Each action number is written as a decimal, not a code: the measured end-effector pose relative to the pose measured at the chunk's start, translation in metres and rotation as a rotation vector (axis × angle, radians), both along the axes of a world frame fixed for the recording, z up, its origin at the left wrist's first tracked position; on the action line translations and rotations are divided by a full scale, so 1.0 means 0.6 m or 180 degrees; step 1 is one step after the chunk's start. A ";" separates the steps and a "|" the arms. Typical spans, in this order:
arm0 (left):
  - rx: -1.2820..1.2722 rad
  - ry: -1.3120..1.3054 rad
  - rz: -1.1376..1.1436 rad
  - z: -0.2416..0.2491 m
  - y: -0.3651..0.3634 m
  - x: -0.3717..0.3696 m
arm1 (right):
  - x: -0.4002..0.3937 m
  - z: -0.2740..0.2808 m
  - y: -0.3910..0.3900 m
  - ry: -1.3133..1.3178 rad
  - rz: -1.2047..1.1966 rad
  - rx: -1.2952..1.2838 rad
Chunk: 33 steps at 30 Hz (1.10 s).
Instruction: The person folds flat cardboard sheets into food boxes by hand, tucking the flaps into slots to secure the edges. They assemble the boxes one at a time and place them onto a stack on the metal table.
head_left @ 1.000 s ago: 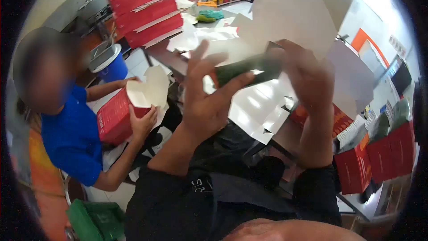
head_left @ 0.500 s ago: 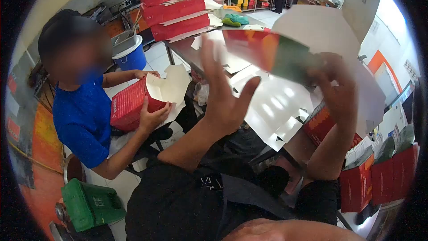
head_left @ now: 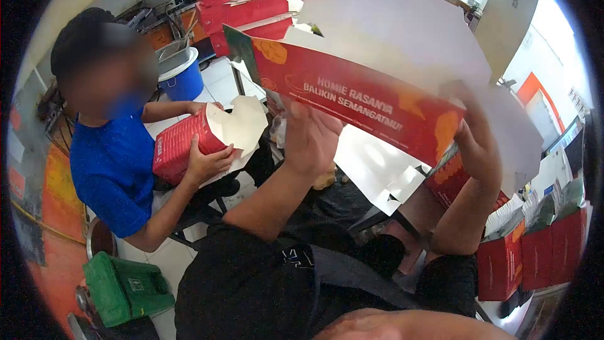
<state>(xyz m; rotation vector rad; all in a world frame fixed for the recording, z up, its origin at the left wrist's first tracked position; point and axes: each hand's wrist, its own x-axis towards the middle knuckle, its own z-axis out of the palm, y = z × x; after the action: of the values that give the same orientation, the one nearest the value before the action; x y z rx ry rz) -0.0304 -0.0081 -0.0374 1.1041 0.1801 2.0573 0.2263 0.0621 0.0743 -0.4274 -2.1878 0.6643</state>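
I hold a flat red cardboard box blank (head_left: 358, 97) up in front of me, its printed red panel toward me and its white inner flaps spread behind. My left hand (head_left: 308, 141) grips its lower left edge. My right hand (head_left: 478, 141) grips its right end. Below the blank lies a white unfolded carton sheet (head_left: 377, 170) on the table.
A person in a blue shirt (head_left: 113, 170) sits at the left, holding a folded red box (head_left: 182, 145). Stacked red boxes (head_left: 245, 0) stand at the back, more red boxes (head_left: 535, 245) at the right. A blue bucket (head_left: 182, 75) and a green crate (head_left: 126, 286) stand on the floor.
The box blank has turned so its red printed face now points at me. My left hand, which was open beside it, has closed on its lower edge.
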 end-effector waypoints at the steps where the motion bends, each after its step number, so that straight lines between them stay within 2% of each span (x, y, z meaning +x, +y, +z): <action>1: 0.0228 -0.0258 -0.0239 -0.004 -0.006 -0.006 | -0.011 -0.005 -0.003 0.0063 -0.0031 0.0014; 4: 0.0538 -0.0567 -0.0558 0.010 -0.022 -0.015 | -0.009 -0.006 0.008 -0.0111 -0.0009 -0.0121; 9: 0.0451 -0.0657 0.0108 0.003 -0.035 -0.028 | -0.020 -0.003 -0.011 -0.0196 0.0023 -0.0706; 11: 0.0557 0.0118 0.0856 -0.003 -0.033 -0.029 | -0.013 0.009 -0.020 -0.0676 -0.0326 -0.1000; 12: 0.0422 0.0433 0.1213 -0.014 -0.030 -0.032 | -0.014 0.011 -0.019 -0.0782 -0.0499 -0.0608; 15: -0.0818 0.1234 0.1793 -0.070 -0.027 -0.022 | -0.020 0.016 -0.022 -0.0781 -0.0803 0.0496; 17: -0.0469 0.1705 0.2218 -0.085 -0.007 -0.005 | -0.039 0.018 -0.047 -0.0394 -0.0735 0.1096; 20: 0.0536 0.2358 0.2984 -0.023 -0.010 0.002 | -0.044 0.013 -0.071 -0.0125 0.0200 0.0901; 22: 0.0473 0.2341 0.2891 -0.015 -0.011 0.003 | -0.045 0.014 -0.092 -0.0062 0.0730 0.0621; 25: 0.0342 0.2248 0.2599 -0.004 -0.013 0.005 | -0.034 0.022 -0.064 -0.0157 0.1585 0.0889; 27: 0.0402 0.2358 0.2592 -0.006 -0.013 0.006 | -0.033 0.021 -0.062 0.0025 0.1606 0.0705; 29: 0.0532 0.2506 0.2453 -0.005 -0.020 0.012 | -0.032 0.018 -0.058 0.0193 0.1347 0.0497; 32: 0.0736 0.3026 0.2225 0.021 -0.049 0.016 | -0.035 0.011 -0.049 0.0233 0.0442 0.0507; 33: 0.1042 0.2937 0.1729 0.021 -0.045 0.019 | -0.044 0.011 -0.047 0.0129 0.0075 0.0747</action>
<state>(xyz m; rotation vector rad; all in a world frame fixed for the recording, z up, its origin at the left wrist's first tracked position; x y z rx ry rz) -0.0192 -0.0354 -0.0250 2.3667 0.6707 1.8794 0.2001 0.0337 0.0811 -0.2637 -2.2027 0.4179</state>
